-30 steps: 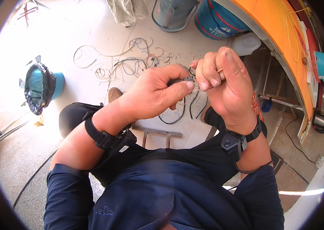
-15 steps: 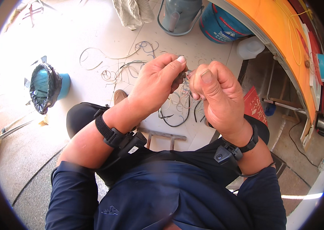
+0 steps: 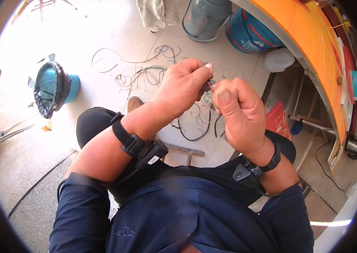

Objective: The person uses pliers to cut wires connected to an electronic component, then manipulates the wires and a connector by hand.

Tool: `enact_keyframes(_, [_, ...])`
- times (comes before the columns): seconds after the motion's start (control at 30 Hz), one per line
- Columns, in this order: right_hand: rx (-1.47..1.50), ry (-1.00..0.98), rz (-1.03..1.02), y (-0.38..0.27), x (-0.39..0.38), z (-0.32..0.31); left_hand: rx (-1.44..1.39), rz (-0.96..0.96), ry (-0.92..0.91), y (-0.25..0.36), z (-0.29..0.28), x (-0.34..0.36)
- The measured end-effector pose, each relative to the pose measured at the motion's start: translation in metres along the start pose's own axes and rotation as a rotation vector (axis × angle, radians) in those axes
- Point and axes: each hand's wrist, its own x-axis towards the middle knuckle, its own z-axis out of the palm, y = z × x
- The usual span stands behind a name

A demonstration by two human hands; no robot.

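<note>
In front of me, my left hand (image 3: 185, 86) is closed on a small dark object (image 3: 206, 85), mostly hidden by my fingers, with thin reddish wire at its right side. Just right of it, my right hand (image 3: 239, 111) is closed with thumb against curled fingers, pinching the thin wire (image 3: 211, 85). Below and behind both hands, a tangle of thin cut wires and scraps (image 3: 138, 76) lies on the pale tiled floor (image 3: 111, 92).
A bucket with a black liner (image 3: 49, 90) stands left. A grey container (image 3: 206, 23), blue bucket (image 3: 248, 31), striped cloth (image 3: 155, 12) and white jug (image 3: 277, 61) lie farther back. An orange curved board (image 3: 313, 38) runs along the right. A T-shaped bar (image 3: 191, 152) is between my legs.
Over the last second my right hand has moved lower, its thumb now folded over the fingers. My left hand has turned, thumb higher, still gripping the dark object.
</note>
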Motion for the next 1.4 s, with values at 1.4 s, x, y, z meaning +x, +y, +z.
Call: enact_keyframes(1.4, [-0.014,0.056,0.259,0.029,0.019,-0.013,0.132,0.336,0.172,0.005,-0.016,-0.005])
